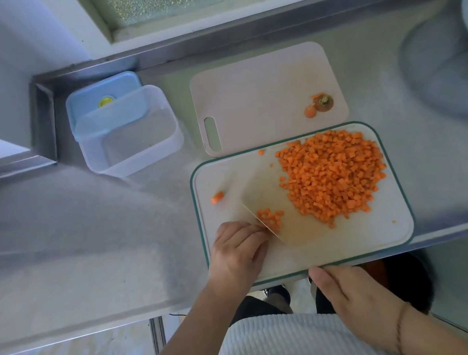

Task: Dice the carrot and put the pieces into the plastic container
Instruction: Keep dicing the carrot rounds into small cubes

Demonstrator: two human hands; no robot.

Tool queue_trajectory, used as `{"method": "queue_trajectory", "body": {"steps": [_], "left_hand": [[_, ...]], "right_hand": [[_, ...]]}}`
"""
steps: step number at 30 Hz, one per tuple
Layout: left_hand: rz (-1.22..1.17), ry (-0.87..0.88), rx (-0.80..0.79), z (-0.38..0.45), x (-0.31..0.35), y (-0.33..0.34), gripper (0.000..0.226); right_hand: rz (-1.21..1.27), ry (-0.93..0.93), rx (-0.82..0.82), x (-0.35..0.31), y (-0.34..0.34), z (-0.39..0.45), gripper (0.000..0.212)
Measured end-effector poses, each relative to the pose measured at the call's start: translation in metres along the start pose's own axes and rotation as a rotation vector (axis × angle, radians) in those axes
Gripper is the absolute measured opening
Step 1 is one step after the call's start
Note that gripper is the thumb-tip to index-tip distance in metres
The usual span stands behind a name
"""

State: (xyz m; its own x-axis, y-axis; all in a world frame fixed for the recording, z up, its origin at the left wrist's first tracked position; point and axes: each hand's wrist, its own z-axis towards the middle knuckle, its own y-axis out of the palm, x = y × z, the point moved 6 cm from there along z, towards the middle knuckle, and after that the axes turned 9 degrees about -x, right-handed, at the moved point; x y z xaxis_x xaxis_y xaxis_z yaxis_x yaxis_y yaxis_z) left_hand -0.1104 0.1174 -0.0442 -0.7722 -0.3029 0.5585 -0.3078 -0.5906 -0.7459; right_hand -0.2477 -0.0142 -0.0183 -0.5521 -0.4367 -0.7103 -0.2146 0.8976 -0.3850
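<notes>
A large heap of diced carrot lies on the right half of the green-rimmed cutting board. A small pile of dice sits near the board's front left, against a pale knife blade. My left hand is curled at the blade's near end and grips the knife; its handle is hidden in my fist. My right hand holds the board's front edge, thumb on top and fingers hidden below. A carrot stub lies at the board's left. The clear plastic container stands open and empty at the far left.
A blue lid lies behind the container. A second, pale cutting board behind the first carries carrot end scraps. Everything rests on a steel counter with a raised back rim. The green-rimmed board overhangs the counter's front edge.
</notes>
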Motion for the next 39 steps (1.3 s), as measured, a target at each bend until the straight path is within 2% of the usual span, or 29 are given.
{"method": "queue_trajectory", "body": {"steps": [4, 7, 10, 14, 16, 21, 25, 30, 32, 35, 37, 39], "left_hand": [[-0.006, -0.019, -0.007, -0.001, -0.003, 0.0, 0.008], [-0.025, -0.043, 0.003, 0.001, -0.002, -0.003, 0.011], [-0.033, -0.114, 0.085, 0.004, -0.006, -0.02, 0.016], [-0.04, -0.282, 0.217, 0.008, -0.024, -0.05, 0.006], [-0.03, -0.323, 0.244, 0.014, -0.031, -0.058, 0.01], [0.067, -0.355, 0.043, 0.024, -0.053, -0.039, 0.026], [0.066, -0.29, 0.034, 0.026, -0.048, -0.031, 0.013], [0.042, -0.158, -0.041, 0.028, -0.022, -0.012, 0.013], [0.037, -0.073, -0.098, 0.023, -0.008, -0.005, 0.015], [0.053, 0.006, -0.191, 0.011, 0.002, 0.0, 0.02], [0.042, -0.02, -0.123, 0.011, 0.003, -0.009, 0.02], [-0.003, -0.1, 0.046, 0.022, 0.007, -0.025, 0.014]], "right_hand": [[0.01, 0.012, -0.007, -0.009, -0.004, 0.012, 0.066], [0.038, 0.008, 0.053, -0.01, -0.011, 0.007, 0.064], [0.113, 0.0, 0.063, -0.006, -0.012, -0.003, 0.061], [0.211, 0.009, -0.037, -0.007, 0.0, -0.007, 0.054], [0.27, 0.052, -0.101, -0.01, 0.008, -0.004, 0.051], [0.4, 0.155, -0.137, -0.004, -0.001, -0.002, 0.052], [0.564, 0.289, -0.06, 0.016, -0.032, -0.005, 0.05], [0.612, 0.278, -0.087, 0.015, -0.042, -0.003, 0.051], [0.485, 0.194, -0.02, 0.012, -0.051, -0.007, 0.054], [-0.027, 0.034, 0.182, 0.013, -0.071, -0.018, 0.056], [-0.255, 0.041, 0.247, 0.02, -0.078, -0.023, 0.059], [-0.47, 0.059, 0.301, 0.023, -0.081, -0.025, 0.066]]}}
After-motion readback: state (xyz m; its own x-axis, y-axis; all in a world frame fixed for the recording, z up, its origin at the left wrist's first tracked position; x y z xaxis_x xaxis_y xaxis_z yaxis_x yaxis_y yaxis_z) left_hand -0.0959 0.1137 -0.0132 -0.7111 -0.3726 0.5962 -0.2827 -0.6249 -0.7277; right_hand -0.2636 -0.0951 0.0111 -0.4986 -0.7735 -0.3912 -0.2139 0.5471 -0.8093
